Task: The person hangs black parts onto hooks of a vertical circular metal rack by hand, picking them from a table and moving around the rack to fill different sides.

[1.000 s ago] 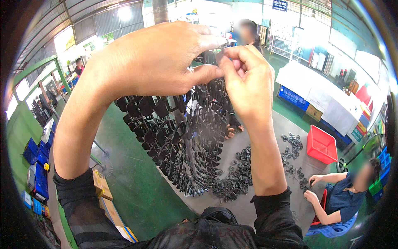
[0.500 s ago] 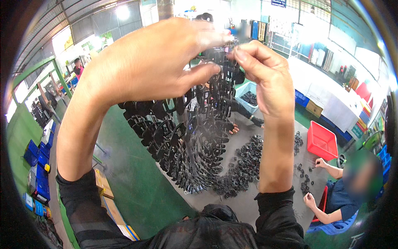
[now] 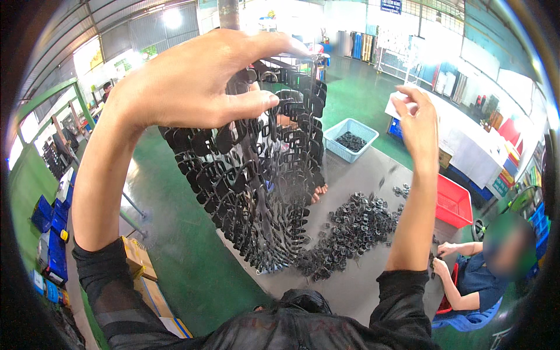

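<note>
A tall wire rack [image 3: 265, 169], hung with rows of small black parts, fills the middle of the view. My left hand [image 3: 186, 81] is at its upper end, thumb and fingers apart on either side of the top rows. The fingertips are near the top bar; whether they touch it is unclear. To the right of the rack, my right hand [image 3: 420, 125] is raised, with loosely bent fingers, thumb apart and nothing visible in it. Beneath it, a heap of black parts [image 3: 356, 224] covers part of the grey table [image 3: 350, 289].
Beyond the table's heap is a light blue basket [image 3: 350, 139] holding black parts. A red tray [image 3: 452, 201] lies at the right, near a seated co-worker [image 3: 481, 274] handling small parts. Another person's hand [image 3: 319, 193] shows behind the rack. Blue bins [image 3: 55, 256] line the left side.
My right hand has moved away from the rack's top, rightward and slightly down, its pinch loosened. My left hand has shifted slightly left. The blue basket is now in fuller view.
</note>
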Tool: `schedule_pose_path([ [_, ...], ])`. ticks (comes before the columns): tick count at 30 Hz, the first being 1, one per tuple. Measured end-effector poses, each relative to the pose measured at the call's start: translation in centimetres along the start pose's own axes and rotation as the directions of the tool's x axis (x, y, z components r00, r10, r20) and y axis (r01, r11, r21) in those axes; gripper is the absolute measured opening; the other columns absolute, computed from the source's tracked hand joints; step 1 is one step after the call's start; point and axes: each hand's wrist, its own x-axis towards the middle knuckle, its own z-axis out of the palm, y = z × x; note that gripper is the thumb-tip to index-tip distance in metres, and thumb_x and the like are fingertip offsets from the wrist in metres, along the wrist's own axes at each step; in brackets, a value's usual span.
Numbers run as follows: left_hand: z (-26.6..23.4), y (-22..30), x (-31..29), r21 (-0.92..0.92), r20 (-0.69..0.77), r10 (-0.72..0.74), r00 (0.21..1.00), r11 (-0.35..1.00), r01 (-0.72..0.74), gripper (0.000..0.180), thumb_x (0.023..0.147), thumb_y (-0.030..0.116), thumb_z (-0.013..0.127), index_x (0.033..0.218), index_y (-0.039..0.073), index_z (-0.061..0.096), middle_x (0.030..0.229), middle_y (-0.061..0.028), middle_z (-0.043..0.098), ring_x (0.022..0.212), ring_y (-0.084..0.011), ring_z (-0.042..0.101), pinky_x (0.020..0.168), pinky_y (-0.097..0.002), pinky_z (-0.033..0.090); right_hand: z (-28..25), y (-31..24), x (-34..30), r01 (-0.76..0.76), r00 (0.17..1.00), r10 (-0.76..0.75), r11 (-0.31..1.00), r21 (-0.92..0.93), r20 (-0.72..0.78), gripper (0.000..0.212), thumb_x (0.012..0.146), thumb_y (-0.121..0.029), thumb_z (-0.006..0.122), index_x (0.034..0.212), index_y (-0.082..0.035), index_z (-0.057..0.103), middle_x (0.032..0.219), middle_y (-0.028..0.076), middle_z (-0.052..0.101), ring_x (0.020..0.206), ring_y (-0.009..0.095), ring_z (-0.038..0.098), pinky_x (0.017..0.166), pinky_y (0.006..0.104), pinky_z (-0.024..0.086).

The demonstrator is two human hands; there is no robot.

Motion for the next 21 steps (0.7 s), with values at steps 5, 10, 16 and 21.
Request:
schedule_pose_path([
  [5, 0.0, 0.3, 0.3, 0.060, 0.032, 0.033, 0.999, 0.998, -0.034, 0.060, 0.077, 0.019, 0.062, 0.131, 0.000, 0.045, 0.124, -0.0218, 0.055, 0.119, -0.0362, 0.051, 0.102, -0.0414, 0.039, 1.7, -10.6, -4.4, 0.209, 0.977, -0.203, 0.849, 0.485, -0.064, 0.016, 0.079, -0.017, 0.070, 0.090, -0.006, 0.070, 0.075, 0.007, 0.064, 0.066, 0.019, 0.057, 0.064, 0.0301, 0.045],
  [10, -0.3, 3.1, 2.0, 0.116, 0.079, -0.109, 0.991, 0.988, 0.099, 0.052, 0.075, 0.013, 0.061, 0.124, -0.001, 0.051, 0.120, -0.0213, 0.057, 0.114, -0.0365, 0.053, 0.099, -0.0419, 0.041, 3.3, -12.6, -4.9, 0.181, 0.969, -0.100, 0.909, 0.375, -0.225, 0.012, 0.078, -0.011, 0.068, 0.087, -0.003, 0.068, 0.076, 0.011, 0.063, 0.067, 0.025, 0.059, 0.063, 0.0361, 0.046],
  [16, 1.1, 3.2, 2.1, 0.047, -0.090, -0.060, 0.994, 0.997, 0.064, 0.040, 0.072, 0.002, 0.058, 0.112, -0.001, 0.058, 0.107, -0.0190, 0.062, 0.102, -0.0368, 0.058, 0.090, -0.0428, 0.045, 3.4, -12.1, -4.5, 0.001, 0.996, 0.061, 0.685, 0.729, -0.058, 0.010, 0.081, -0.005, 0.069, 0.089, 0.000, 0.067, 0.073, 0.005, 0.065, 0.065, 0.011, 0.060, 0.061, 0.0267, 0.047],
  [21, 1.0, 3.5, 1.8, 0.083, -0.128, 0.036, 0.991, 0.996, -0.026, 0.041, 0.071, 0.001, 0.056, 0.113, -0.001, 0.058, 0.105, -0.0192, 0.062, 0.100, -0.0370, 0.058, 0.089, -0.0428, 0.046, 2.4, -10.8, -3.8, -0.051, 0.994, -0.061, 0.447, 0.893, 0.088, 0.007, 0.084, -0.001, 0.066, 0.089, 0.002, 0.068, 0.077, 0.004, 0.066, 0.070, 0.009, 0.059, 0.067, 0.0227, 0.047],
])
